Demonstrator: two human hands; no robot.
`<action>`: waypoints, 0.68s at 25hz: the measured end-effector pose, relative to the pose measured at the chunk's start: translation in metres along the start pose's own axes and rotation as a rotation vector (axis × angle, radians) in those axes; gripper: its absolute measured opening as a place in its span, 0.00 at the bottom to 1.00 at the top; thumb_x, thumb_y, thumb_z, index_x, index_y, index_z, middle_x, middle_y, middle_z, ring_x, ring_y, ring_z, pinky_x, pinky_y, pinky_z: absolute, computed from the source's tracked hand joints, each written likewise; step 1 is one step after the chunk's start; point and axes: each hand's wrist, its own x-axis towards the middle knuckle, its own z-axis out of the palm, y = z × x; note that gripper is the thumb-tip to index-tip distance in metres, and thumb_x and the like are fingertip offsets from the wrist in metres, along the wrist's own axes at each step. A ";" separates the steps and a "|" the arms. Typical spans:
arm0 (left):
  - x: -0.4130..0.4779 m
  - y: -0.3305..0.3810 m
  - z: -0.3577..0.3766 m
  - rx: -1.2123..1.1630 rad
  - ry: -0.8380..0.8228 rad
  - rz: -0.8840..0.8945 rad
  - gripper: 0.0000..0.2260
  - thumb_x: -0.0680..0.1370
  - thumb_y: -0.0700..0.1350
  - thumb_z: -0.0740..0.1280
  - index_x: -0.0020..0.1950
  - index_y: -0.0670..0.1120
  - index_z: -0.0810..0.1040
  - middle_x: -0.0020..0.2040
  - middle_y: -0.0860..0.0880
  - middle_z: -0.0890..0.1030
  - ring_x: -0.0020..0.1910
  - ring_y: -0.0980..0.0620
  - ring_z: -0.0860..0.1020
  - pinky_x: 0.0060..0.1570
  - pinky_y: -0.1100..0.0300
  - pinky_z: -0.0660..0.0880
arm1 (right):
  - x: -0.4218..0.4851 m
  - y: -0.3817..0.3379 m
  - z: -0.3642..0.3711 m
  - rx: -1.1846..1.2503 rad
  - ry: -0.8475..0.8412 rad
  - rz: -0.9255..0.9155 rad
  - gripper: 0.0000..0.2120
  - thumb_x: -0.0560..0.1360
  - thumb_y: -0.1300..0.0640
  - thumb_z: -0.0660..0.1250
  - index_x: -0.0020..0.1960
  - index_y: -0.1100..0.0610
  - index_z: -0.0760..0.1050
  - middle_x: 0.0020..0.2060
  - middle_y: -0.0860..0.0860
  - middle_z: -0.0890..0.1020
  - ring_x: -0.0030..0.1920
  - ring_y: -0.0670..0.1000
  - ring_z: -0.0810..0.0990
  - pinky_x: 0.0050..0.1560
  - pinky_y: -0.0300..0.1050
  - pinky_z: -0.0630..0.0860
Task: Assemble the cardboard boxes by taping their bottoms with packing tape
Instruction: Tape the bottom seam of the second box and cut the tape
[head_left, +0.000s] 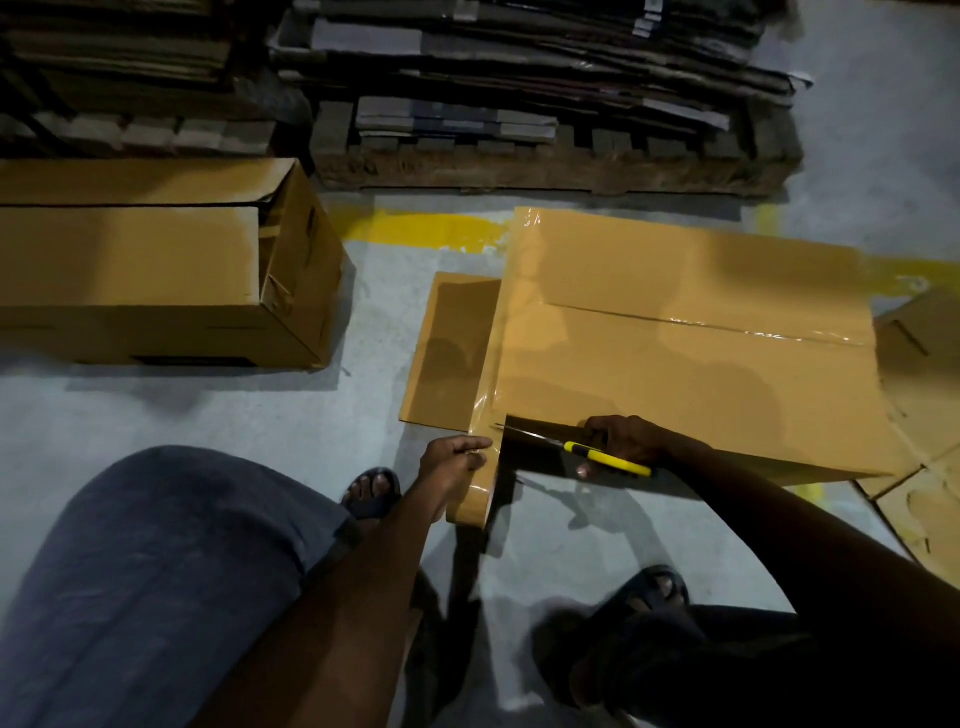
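Cardboard box (675, 364) is plain mustard-tan, no print; packing tape (470, 501) is glossy tan, nearly matching the board. The second box (156, 270) on the left is the same mustard-tan with dark slot marks. Cutter (608, 458): bright yellow handle with a black section, silver blade. Floor (208, 415) is pale blue-grey with a worn yellow painted stripe (431, 228); pallet (545, 174) dark brown, stacked flat cardboard (519, 52) dull grey-brown, shorts (156, 571) slate blue, sandals (366, 512) black.
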 end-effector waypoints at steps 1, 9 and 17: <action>-0.001 0.001 0.000 0.000 -0.001 0.001 0.12 0.76 0.39 0.68 0.55 0.53 0.83 0.59 0.52 0.78 0.58 0.50 0.73 0.57 0.57 0.69 | 0.000 -0.003 0.000 -0.007 -0.009 -0.004 0.22 0.67 0.42 0.78 0.55 0.50 0.76 0.43 0.48 0.83 0.43 0.47 0.80 0.46 0.44 0.74; -0.004 0.002 0.000 -0.056 0.000 0.006 0.12 0.76 0.37 0.68 0.53 0.53 0.83 0.58 0.51 0.80 0.51 0.55 0.77 0.50 0.62 0.75 | 0.004 -0.023 -0.001 -0.023 -0.051 -0.013 0.20 0.67 0.41 0.77 0.50 0.51 0.76 0.37 0.46 0.84 0.40 0.45 0.81 0.39 0.38 0.72; -0.010 0.009 0.000 -0.076 -0.007 -0.035 0.13 0.77 0.36 0.66 0.60 0.45 0.81 0.54 0.52 0.76 0.43 0.61 0.73 0.34 0.68 0.69 | 0.009 -0.031 0.003 -0.067 -0.043 -0.057 0.24 0.67 0.37 0.76 0.54 0.52 0.77 0.43 0.49 0.85 0.45 0.48 0.81 0.44 0.42 0.73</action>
